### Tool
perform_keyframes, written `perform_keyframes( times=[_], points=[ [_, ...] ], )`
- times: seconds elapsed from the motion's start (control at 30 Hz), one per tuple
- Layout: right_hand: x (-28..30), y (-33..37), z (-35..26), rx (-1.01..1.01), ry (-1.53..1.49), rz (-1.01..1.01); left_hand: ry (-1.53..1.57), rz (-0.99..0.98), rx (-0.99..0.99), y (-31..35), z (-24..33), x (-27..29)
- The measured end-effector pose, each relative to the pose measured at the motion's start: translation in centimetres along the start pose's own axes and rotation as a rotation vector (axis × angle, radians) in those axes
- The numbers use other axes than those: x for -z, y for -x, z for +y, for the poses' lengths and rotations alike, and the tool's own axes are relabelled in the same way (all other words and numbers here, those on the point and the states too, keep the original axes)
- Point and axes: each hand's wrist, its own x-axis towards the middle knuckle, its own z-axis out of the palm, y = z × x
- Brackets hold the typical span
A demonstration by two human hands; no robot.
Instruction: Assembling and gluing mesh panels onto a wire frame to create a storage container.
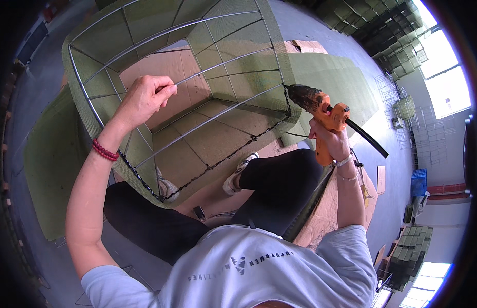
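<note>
An orange hot glue gun [328, 115] with a blackened nozzle sits in my right hand [331, 137]; a black glue stick [369, 138] pokes out of its back. Its tip is at the right corner of a wire-frame cage [218, 115] covered with green mesh [233, 66]. Black glue [210, 167] runs in an uneven line along the cage's near edge and up its right corner. My left hand [148, 100] is closed at a wire of the frame, above the cage's left part; the fingers seem to pinch the wire, partly hidden by the hand.
Cardboard [320, 220] lies under and beside the cage, next to my legs. Loose green mesh sheets [48, 169] spread out at left and right. Bare wire frames [423, 128], a blue crate [418, 182] and stacked green mesh boxes [410, 256] stand farther right.
</note>
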Motion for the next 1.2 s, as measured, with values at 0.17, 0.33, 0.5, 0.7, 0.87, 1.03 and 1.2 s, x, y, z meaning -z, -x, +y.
perform_keyframes(
  times=[0.17, 0.33, 0.5, 0.7, 0.87, 1.03, 1.2],
  points=[
    [0.0, -0.3, -0.1, 0.025, -0.001, -0.006, 0.008, -0.005, -0.001, -0.1, -0.1, 0.0],
    [-0.1, -0.9, -0.2, 0.044, 0.002, -0.012, 0.015, -0.005, 0.003, -0.1, -0.1, 0.1],
    [-0.4, -1.1, -0.7, 0.046, -0.029, 0.008, 0.001, 0.004, -0.024, -0.1, -0.1, 0.0],
    [-0.3, -1.3, -0.5, 0.053, -0.045, 0.004, 0.015, 0.001, 0.005, 0.0, -0.1, -0.1],
    [-0.5, -1.6, -0.9, 0.050, -0.016, 0.002, 0.001, 0.007, -0.017, 0.0, -0.1, 0.0],
    [-0.6, -2.4, -1.3, 0.097, -0.041, 0.002, -0.004, 0.022, 0.016, 0.1, 0.6, 0.0],
    [-0.5, -2.9, -1.6, 0.089, -0.021, 0.005, -0.006, 0.020, 0.017, -0.1, 0.7, 0.1]
  ],
)
